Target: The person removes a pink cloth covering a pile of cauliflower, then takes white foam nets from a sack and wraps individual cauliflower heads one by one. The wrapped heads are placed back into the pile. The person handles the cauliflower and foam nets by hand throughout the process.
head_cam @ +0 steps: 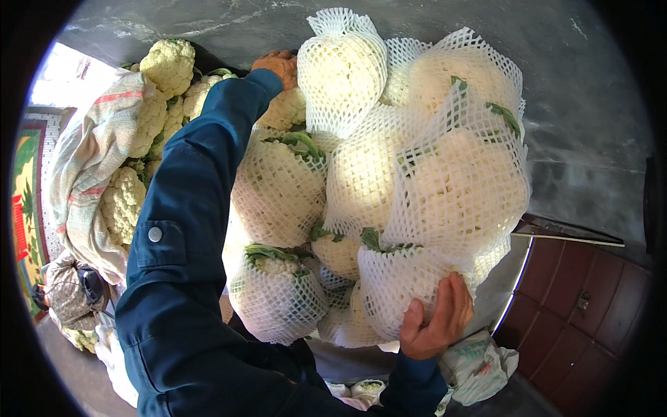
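Before me is a heap of cauliflowers in white foam net sleeves. My left hand [277,68] reaches to the far side of the heap, over a cauliflower without a net [285,109] and beside an upright netted cauliflower [341,78]; its fingertips are partly hidden, so its hold is unclear. My right hand [437,318] rests with spread fingers against a netted cauliflower [398,286] at the near right edge. A large netted cauliflower [458,187] lies above it. Another netted one [276,297], with green leaves at its top, sits at the near left.
Bare cauliflowers [167,68] lie at the left by a striped woven sack [94,172]. A grey wall [583,104] stands behind the heap. A dark red metal door [573,313] and a crumpled plastic sack [482,367] are at the right. Another person [75,292] is at the far left.
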{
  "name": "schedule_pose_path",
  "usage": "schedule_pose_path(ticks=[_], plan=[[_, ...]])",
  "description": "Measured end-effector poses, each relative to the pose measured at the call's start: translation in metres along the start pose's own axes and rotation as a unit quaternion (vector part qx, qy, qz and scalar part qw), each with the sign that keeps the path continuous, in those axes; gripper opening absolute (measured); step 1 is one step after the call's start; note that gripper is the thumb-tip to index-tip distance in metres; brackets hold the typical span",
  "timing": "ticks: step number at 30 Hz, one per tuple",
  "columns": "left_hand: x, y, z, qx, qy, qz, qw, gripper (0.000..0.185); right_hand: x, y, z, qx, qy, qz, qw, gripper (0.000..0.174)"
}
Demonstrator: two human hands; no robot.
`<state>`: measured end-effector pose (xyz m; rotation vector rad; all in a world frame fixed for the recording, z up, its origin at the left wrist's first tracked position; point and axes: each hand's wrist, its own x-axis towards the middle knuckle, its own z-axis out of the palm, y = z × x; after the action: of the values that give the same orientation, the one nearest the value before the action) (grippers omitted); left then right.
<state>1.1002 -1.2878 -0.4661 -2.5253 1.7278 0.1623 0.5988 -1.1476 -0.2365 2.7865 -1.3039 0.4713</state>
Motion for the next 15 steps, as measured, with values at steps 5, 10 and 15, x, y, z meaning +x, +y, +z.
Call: schedule_pose_path(ticks=[5,10,15], plan=[[-0.021,-0.007,0.002,0.013,0.053,0.037,0.998,0.056,0.0,-0.001,0.001,0.004,0.009,0.005,1.0,0.048],[-0.05,-0.017,-0.01,-0.046,0.103,0.061,0.992,0.06,0.0,-0.003,0.0,0.0,0.013,0.007,1.0,0.048],[-0.079,-0.035,-0.006,-0.093,0.18,0.087,0.975,0.06,-0.001,-0.003,0.0,0.002,0.021,0.007,1.0,0.048]])
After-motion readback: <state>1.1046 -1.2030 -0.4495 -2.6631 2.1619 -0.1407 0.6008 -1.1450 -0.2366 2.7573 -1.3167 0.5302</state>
